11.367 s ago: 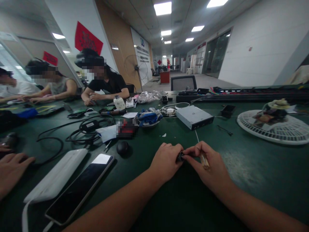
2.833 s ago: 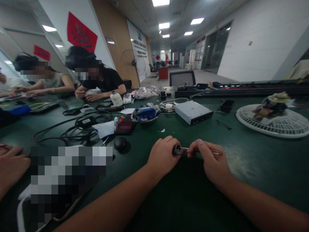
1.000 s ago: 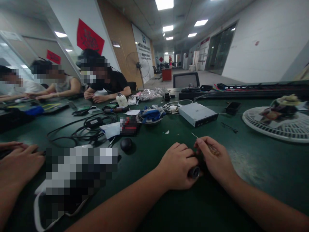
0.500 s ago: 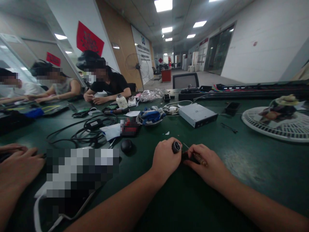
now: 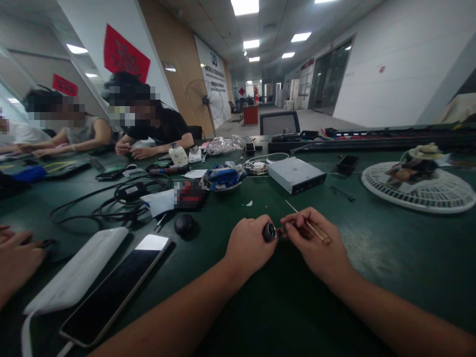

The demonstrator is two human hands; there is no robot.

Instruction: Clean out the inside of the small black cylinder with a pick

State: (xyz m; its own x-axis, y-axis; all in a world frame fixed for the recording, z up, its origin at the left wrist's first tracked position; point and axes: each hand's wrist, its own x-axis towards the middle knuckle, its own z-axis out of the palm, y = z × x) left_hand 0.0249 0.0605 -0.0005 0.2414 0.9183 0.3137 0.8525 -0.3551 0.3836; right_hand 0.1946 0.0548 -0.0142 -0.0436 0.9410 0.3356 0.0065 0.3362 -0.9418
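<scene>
My left hand (image 5: pixel 248 244) is closed round a black cylindrical part (image 5: pixel 269 231), whose round hollow end faces up out of the fist. Close by on the right, my right hand (image 5: pixel 323 248) grips a screwdriver (image 5: pixel 318 231) with a clear amber handle. Its thin shaft slants up and to the left, past the fingers and away from the black part. Thumb and fingertips of the right hand are pinched near the left fist; a small dark bit seems to be there, too small to name. Both hands hover low over the green table (image 5: pixel 260 307).
A phone (image 5: pixel 115 292) and a white power bank (image 5: pixel 78 270) lie at left, beside another person's hand (image 5: pixel 18 263). Beyond are a black mouse (image 5: pixel 184 225), coiled cables (image 5: pixel 122 191), a bowl (image 5: pixel 225 186) of blue stuff, a disc drive (image 5: pixel 295 174) and a white fan grille (image 5: pixel 416 191).
The screwdriver has turned in my right hand: more handle shows, and its shaft now rises clear of the fingers. The whole view has shifted, with everything sitting further left.
</scene>
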